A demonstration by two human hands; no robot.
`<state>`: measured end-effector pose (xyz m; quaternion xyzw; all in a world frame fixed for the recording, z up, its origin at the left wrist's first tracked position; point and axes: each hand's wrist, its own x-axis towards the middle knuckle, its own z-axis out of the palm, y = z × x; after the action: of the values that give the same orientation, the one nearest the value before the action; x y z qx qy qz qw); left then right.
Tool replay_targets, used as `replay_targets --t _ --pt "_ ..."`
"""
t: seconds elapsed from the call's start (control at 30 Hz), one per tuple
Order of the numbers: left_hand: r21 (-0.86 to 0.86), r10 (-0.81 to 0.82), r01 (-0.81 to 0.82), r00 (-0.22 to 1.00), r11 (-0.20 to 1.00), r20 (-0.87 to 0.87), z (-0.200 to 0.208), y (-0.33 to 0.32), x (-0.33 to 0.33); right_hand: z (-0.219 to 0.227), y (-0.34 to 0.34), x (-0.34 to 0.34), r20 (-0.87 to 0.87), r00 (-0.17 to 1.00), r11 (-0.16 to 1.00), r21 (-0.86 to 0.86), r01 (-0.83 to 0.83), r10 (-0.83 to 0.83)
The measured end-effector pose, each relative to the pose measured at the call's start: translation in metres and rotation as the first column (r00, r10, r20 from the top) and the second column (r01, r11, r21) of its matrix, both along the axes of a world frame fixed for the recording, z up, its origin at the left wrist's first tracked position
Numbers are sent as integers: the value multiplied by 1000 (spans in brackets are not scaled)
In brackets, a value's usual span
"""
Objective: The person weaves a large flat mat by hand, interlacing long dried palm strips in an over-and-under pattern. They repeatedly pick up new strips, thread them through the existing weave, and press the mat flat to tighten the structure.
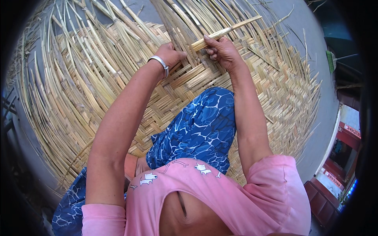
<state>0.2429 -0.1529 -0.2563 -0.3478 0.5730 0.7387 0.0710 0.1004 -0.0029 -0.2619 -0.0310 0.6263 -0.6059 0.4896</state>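
Observation:
A large mat (281,88) of flattened, straw-coloured reed strips lies under both hands, woven in a slanting pattern. My right hand (223,51) pinches a pale split reed strip (226,31) between thumb and fingers. This strip slants up to the right above the weave. My left hand (169,57), with a silver bangle at the wrist, is closed at the edge of several greyish raised reed strips (173,23). They run away toward the far edge, left of the pale strip. The inside of the left hand's grip is partly hidden.
Long unwoven strip ends (67,78) fan out on the left and far sides over a grey floor (315,51). My knee in blue patterned cloth (201,118) rests over the near part of the mat. Red furniture (348,153) stands at the far right.

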Motion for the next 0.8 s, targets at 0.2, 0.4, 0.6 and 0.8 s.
replay_targets --t 0.2,0.4,0.6,0.8 --pt "-22 23 -23 1000 999 -12 -1 3 0 7 -5 11 -62 992 992 62 114 -111" --pt "74 69 -65 996 995 -60 -3 3 1 2 -5 15 -175 974 983 90 162 -144" --pt "-155 -62 59 998 986 -19 -22 5 0 -1 -3 20 -319 942 969 178 170 -106" --pt "-367 438 -570 812 735 -385 -16 29 11 2 5 23 -226 965 956 228 186 -134"
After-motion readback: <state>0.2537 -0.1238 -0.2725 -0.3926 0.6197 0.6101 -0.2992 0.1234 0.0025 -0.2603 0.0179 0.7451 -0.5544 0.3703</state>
